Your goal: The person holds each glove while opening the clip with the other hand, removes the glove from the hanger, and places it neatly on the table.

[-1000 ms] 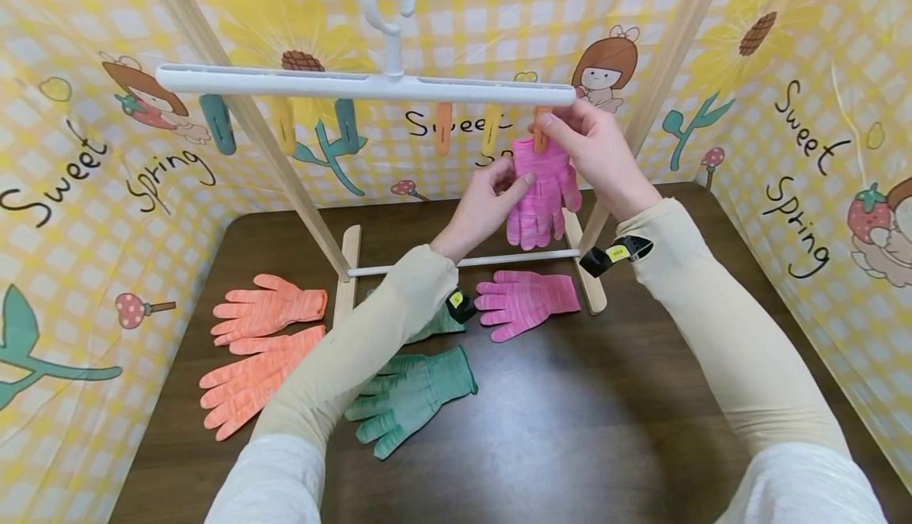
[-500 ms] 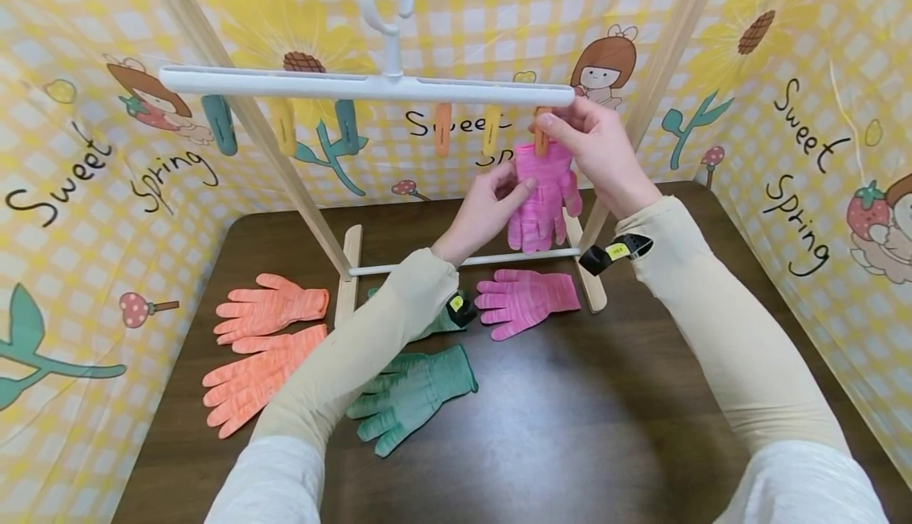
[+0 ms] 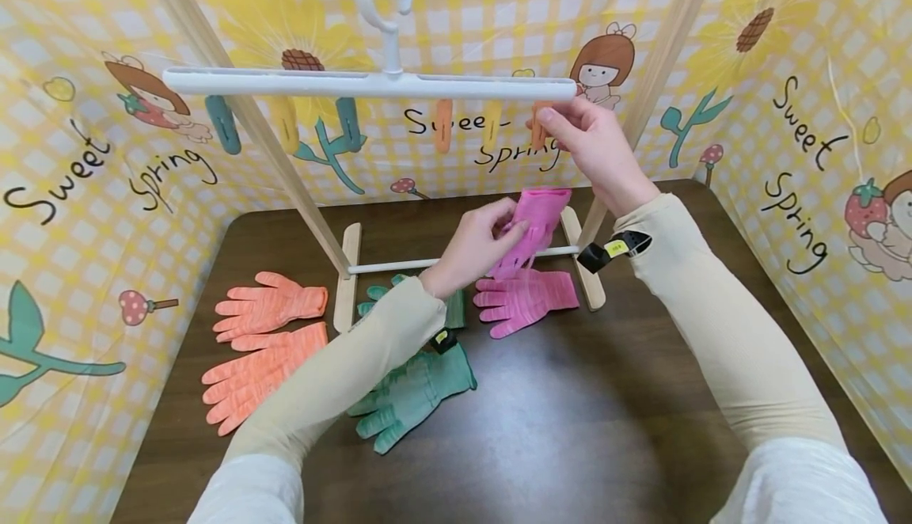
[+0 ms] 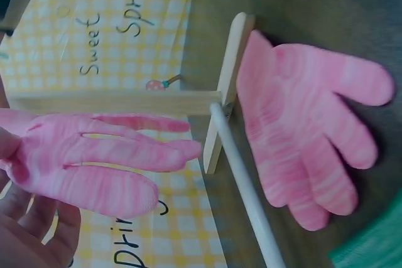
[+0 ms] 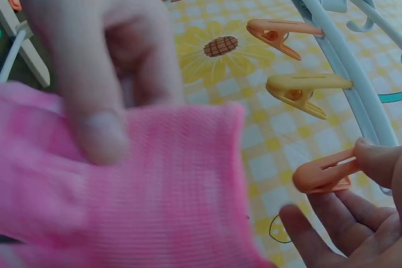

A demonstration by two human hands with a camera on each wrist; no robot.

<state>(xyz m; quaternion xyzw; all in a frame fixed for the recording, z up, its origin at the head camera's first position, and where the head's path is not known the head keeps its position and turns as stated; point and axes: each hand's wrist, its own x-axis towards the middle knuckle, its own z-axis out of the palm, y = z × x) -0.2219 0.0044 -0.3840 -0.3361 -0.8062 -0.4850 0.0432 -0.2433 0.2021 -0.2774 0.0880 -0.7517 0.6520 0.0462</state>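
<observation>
My left hand (image 3: pixel 472 245) pinches a pink knit glove (image 3: pixel 543 209) between thumb and fingers, cuff upward. The glove is below the hanger, apart from the clips. My right hand (image 3: pixel 602 148) pinches an orange clothespin (image 3: pixel 539 130) at the right end of the white hanger (image 3: pixel 285 83). In the right wrist view, this orange clothespin (image 5: pixel 320 172) sits between thumb and fingers, with no glove in it. The held glove's cuff (image 5: pixel 169 174) fills the foreground there. A second pink glove (image 3: pixel 527 302) lies flat on the table under the held one, also plain in the left wrist view.
Several other clothespins, one a yellow clothespin (image 3: pixel 490 126), hang along the hanger. A wooden rack (image 3: pixel 285 168) with a white lower bar (image 3: pixel 378 268) carries it. Two orange gloves (image 3: pixel 271 308) lie at left on the dark table (image 3: pixel 570 429); green gloves (image 3: pixel 420 393) lie mid-table, partly under the left forearm.
The pink glove has come down from the orange clothespin with my left hand, and its cuff now tilts. My right hand has stayed at the clothespin.
</observation>
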